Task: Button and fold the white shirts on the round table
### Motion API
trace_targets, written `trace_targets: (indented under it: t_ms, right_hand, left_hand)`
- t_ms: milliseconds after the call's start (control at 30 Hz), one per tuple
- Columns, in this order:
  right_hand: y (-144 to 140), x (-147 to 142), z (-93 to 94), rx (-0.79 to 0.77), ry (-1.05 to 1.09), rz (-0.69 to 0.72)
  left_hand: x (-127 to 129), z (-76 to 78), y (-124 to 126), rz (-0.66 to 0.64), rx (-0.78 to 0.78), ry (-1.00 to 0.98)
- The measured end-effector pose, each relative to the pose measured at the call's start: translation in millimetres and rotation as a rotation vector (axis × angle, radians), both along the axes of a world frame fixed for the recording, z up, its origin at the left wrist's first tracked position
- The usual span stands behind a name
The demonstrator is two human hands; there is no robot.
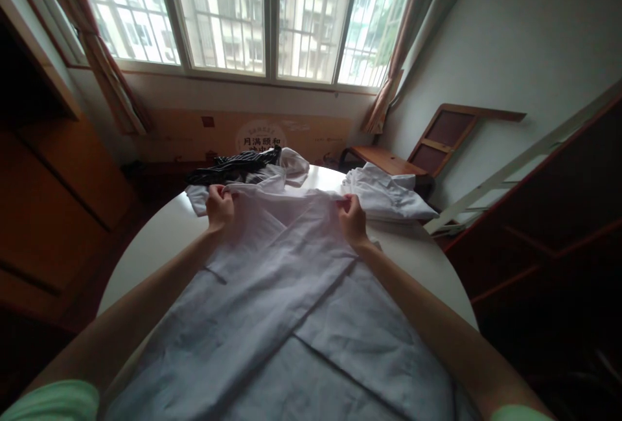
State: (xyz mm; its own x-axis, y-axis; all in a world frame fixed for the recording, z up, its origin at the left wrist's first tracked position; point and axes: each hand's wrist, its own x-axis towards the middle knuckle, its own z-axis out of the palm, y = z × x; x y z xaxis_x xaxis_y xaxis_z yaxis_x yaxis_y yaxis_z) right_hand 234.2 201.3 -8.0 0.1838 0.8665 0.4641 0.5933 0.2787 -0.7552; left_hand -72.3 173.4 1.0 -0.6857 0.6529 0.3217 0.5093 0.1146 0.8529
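Note:
A large white garment (272,298) with overlapping front panels, wrinkled and spread toward me, covers the middle of a round white table (140,272). My left hand (221,207) pinches the far edge of the garment on its left side. On the right side of that same edge, my right hand (352,219) grips the cloth between thumb and fingers. The edge is stretched between both hands. A short dark tie or slit shows near the garment's left side. Its near end runs out of view at the bottom.
Behind my left hand lies a heap with a black striped cloth (243,165) and white cloth. White folded clothes (383,193) sit at the table's far right. Beyond are a wooden chair (389,160), a cardboard panel (301,136) and barred windows (228,13).

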Motion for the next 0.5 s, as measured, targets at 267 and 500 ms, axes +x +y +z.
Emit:
trace_targets:
  t_ms: [267, 500]
  right_hand:
    - [26.7, -27.2, -14.8, 0.079, -0.321, 0.187]
    - [6.6, -3.3, -45.2, -0.088, -0.726, 0.361]
  left_hand:
    - [6.9, 2.1, 28.5, -0.205, 0.068, 0.253]
    - [-18.5, -33.9, 2.4, -0.428, -0.141, 0.437]
